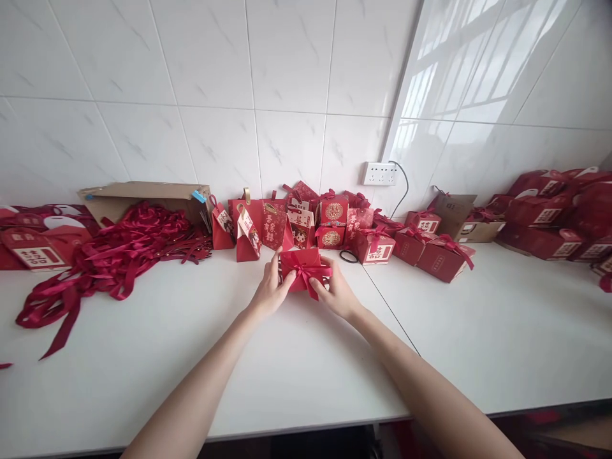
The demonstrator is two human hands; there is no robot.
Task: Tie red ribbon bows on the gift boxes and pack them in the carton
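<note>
Between my two hands is a red gift box (299, 260) with a red ribbon bow (305, 274) tied across it. My left hand (274, 285) grips its left side, thumb on top near the bow. On the other side my right hand (337, 292) holds the box, its thumb resting by the ribbon tail. The fingers beneath the box are hidden. Just behind it stand several upright red and white gift boxes (248, 237), some with loop handles. A red box with a white printed panel (375, 247) is to the right of my right hand.
A heap of loose red ribbons (138, 248) spills from an open cardboard box (148, 190) on the left. More red boxes are stacked at the right (542, 210). A power strip (380, 173) with a cable hangs on the tiled wall. A black ring (349, 256) lies on the white table (306, 376).
</note>
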